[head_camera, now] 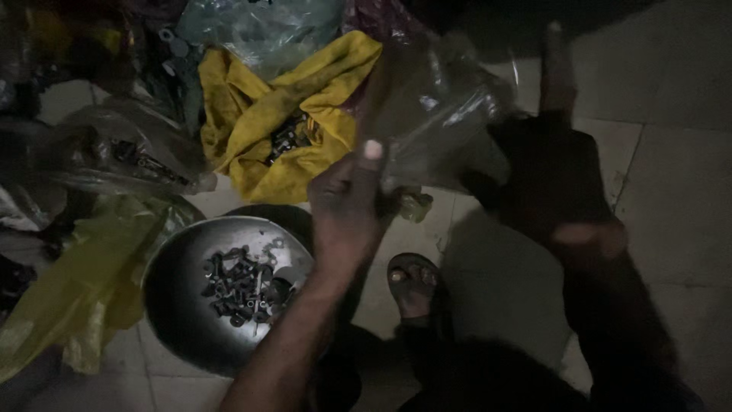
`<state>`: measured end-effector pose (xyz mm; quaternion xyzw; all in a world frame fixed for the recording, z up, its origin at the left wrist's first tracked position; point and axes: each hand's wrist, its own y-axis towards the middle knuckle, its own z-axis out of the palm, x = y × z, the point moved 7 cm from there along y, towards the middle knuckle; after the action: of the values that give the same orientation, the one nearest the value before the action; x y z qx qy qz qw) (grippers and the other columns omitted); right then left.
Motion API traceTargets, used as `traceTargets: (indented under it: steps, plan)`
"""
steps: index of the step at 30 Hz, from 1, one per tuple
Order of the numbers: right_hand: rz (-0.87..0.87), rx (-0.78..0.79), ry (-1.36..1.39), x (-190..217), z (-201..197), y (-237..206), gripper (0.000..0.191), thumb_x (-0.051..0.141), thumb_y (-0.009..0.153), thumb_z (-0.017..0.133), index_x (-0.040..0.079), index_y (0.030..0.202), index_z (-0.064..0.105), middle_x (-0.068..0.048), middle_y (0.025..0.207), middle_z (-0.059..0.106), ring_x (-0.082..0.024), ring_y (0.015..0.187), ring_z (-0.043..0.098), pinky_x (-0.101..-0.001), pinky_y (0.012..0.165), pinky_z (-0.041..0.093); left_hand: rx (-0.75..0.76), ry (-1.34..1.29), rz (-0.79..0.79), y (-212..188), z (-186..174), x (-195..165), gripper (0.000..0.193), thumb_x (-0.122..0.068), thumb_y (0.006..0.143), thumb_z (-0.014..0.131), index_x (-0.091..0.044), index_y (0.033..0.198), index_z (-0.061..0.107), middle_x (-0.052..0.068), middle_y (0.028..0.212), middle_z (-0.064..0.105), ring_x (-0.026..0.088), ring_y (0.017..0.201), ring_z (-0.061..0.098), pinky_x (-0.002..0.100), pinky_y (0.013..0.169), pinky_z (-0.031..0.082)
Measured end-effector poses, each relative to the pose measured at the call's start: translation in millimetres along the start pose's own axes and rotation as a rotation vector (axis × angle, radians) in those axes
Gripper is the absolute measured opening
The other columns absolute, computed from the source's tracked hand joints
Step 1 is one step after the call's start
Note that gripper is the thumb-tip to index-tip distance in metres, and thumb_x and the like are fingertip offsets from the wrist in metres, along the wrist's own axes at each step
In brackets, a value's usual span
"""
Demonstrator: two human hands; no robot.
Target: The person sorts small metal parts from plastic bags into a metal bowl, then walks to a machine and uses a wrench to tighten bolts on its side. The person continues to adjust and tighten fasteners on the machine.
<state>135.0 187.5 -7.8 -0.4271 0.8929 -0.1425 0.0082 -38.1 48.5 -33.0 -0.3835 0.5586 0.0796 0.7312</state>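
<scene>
The left hand (347,202) is raised over the tiled floor (671,198) and its fingers (371,152) are pressed together on the lower edge of a clear crumpled plastic bag (438,114), so the bag hangs open-side up and its contents cannot fall out. The bag is in the middle of the view, just right of a yellow cloth (267,114) and above a foot in a dark sandal (413,284). It looks thin, wrinkled and shiny where the weak light hits it; what is inside it I cannot tell, the picture is too dark. The right hand (591,236) is low at the right side, blurred, and I cannot tell if its fingers are spread or closed, or if they touch anything. The yellow cloth lies bunched on the floor like a nest, with a small heap of dark metal bolts (288,137) in its hollow, probably so they stay together. Near it, at the lower left, 1 round grey metal bowl (179,320) stands on the floor and keeps more dark nuts and bolts (240,286) in its middle. A yellow-green plastic bag (84,282) lies beside the bowl, touching its left rim.
</scene>
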Motion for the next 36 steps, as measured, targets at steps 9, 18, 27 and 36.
traceTargets:
  steps: [9,18,27,36]
  plan:
    - [0.054,-0.155,0.203,6.4,-39.4,-24.3,0.087,0.048,0.084,0.081,0.000,0.151,0.051,-0.016,0.140,0.059,-0.033,0.109,0.067,-0.0435,0.081,0.057,-0.201,0.227,0.132,2.5,-46.9,8.3,0.049,-0.037,0.107,0.062,-0.006,0.068,0.059,-0.005,0.062,0.045,0.008,0.058,0.038,0.027,0.054,0.030]
    - [-0.011,-0.808,0.738,-26.7,12.8,-27.9,0.059,0.022,0.095,0.077,0.002,0.144,0.050,-0.009,0.130,0.063,-0.027,0.116,0.061,-0.0463,0.097,0.054,-0.409,0.446,0.446,-41.5,-66.7,-7.4,0.028,-0.029,0.107,0.072,-0.003,0.102,0.062,0.001,0.089,0.061,0.012,0.081,0.052,0.027,0.073,0.045]
    - [-0.008,-0.230,1.523,28.7,79.5,-59.5,0.036,0.024,0.103,0.065,0.002,0.131,0.066,-0.013,0.121,0.074,-0.020,0.106,0.072,-0.0337,0.087,0.060,0.234,1.043,0.728,-40.9,18.8,-21.1,0.057,-0.030,0.070,0.087,-0.007,0.120,0.070,0.013,0.092,0.067,0.033,0.082,0.066,0.044,0.067,0.051]
    - [0.125,-0.166,1.513,-3.2,20.0,-103.8,0.045,0.037,0.104,0.061,0.005,0.136,0.060,-0.017,0.114,0.074,-0.029,0.106,0.073,-0.0412,0.094,0.058,0.825,1.389,0.668,-108.6,26.0,54.1,0.030,-0.014,0.078,0.070,-0.008,0.107,0.076,0.015,0.094,0.069,0.031,0.085,0.068,0.043,0.068,0.053]
